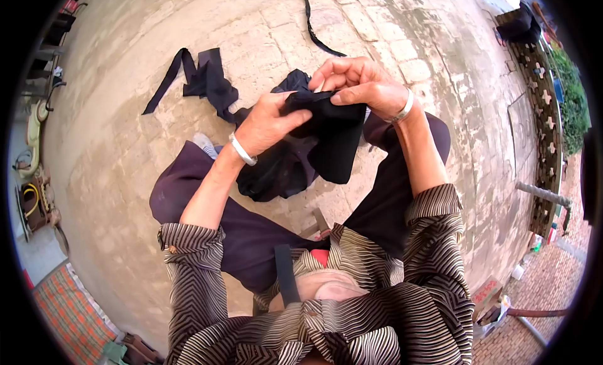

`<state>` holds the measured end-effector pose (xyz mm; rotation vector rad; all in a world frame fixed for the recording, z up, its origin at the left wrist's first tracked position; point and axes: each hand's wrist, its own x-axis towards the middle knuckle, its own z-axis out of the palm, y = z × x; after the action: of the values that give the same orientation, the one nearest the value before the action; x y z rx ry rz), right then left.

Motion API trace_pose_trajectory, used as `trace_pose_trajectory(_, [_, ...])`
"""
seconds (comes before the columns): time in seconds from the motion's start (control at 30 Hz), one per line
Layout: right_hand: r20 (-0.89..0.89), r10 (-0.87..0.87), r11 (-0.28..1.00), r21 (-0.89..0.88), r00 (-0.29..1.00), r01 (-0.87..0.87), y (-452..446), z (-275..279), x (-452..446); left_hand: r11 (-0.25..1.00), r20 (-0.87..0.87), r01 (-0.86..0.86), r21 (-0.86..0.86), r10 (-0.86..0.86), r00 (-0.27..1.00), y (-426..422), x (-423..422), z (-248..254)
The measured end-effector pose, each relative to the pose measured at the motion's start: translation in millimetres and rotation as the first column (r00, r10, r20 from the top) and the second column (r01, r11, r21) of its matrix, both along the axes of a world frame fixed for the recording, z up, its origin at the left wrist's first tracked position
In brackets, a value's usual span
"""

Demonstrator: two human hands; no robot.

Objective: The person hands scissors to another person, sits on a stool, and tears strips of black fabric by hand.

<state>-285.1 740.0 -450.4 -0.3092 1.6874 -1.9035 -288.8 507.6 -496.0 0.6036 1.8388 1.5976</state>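
Note:
Between my knees I hold up a piece of black cloth (334, 142), its lower part hanging down. My left hand (269, 123) is closed on the cloth's upper left edge, thumb on the near side. The fingers of my right hand (364, 85) pinch its upper right edge; a small pale bit shows by the fingertips, too small to name. More dark fabric (270, 173) hangs or lies below and behind the hands. Past my left hand, a crumpled black cloth scrap (210, 82) with a long strip lies on the ground.
A narrow black strip (312, 29) lies farther off on the paved ground (113, 145). To the right stands a low wall of pierced blocks (541, 139) with greenery behind. A plaid cloth (72, 308) is at the lower left. Another person (531, 19) is at the upper right.

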Motion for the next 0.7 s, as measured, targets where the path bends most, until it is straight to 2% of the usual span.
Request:
trace_pose_trajectory(0.07, [0.006, 0.042, 0.999, -0.001, 0.999, -0.042, 5.7, -7.7, -9.0, 0.995, 0.069, -0.096, -0.02, 0.097, 0.993, -6.6, 1.1, 2.3])
trace_pose_trajectory(0.13, [-0.064, 0.13, 0.965, 0.236, 0.989, -0.111, 9.5, -24.0, -15.7, 0.977, 0.253, -0.208, 0.047, 0.19, 0.949, -15.5, -0.8, 2.6])
trace_pose_trajectory(0.2, [-0.055, 0.083, 0.956, 0.285, 0.995, -0.064, 9.4, -42.7, -14.2, 0.925, 0.394, -0.344, 0.16, 0.259, 0.882, -20.8, -2.1, 0.1])
trace_pose_trajectory(0.27, [-0.155, 0.162, 0.886, 0.457, 0.974, -0.075, 16.5, -58.5, -19.9, 0.881, 0.465, -0.442, 0.171, 0.323, 0.824, -25.7, -2.7, -2.5])
trace_pose_trajectory(0.4, [-0.191, 0.077, 0.861, 0.507, 0.979, 0.031, 27.5, -61.0, -25.6, 0.824, 0.538, -0.543, 0.161, 0.388, 0.748, -31.9, -1.6, -0.2])
trace_pose_trajectory(0.43, [-0.243, 0.033, 0.867, 0.49, 0.97, 0.093, 29.3, -63.6, -25.0, 0.801, 0.557, -0.579, 0.153, 0.414, 0.72, -33.2, -1.3, -0.1])
trace_pose_trajectory(0.53, [-0.24, -0.051, 0.887, 0.435, 0.969, 0.154, 30.3, -52.9, -20.2, 0.783, 0.591, -0.607, 0.133, 0.429, 0.683, -37.6, -1.9, -0.6])
trace_pose_trajectory(0.57, [-0.196, -0.029, 0.862, 0.491, 0.98, 0.124, 32.3, -43.1, -19.7, 0.782, 0.589, -0.609, 0.132, 0.432, 0.683, -38.1, -0.6, 0.0])
trace_pose_trajectory(0.63, [-0.205, -0.06, 0.888, 0.435, 0.977, 0.146, 30.2, -40.8, -15.0, 0.719, 0.613, -0.686, 0.111, 0.494, 0.617, -37.6, 2.8, 1.4])
trace_pose_trajectory(0.67, [-0.21, -0.094, 0.91, 0.379, 0.973, 0.17, 30.1, -39.6, -14.3, 0.719, 0.612, -0.686, 0.113, 0.493, 0.618, -43.4, 2.4, -10.3])
trace_pose_trajectory(0.7, [-0.203, -0.09, 0.917, 0.365, 0.975, 0.161, 31.8, -41.9, -14.2, 0.813, 0.045, -0.56, 0.159, 0.561, 0.827, -54.0, 1.9, -32.8])
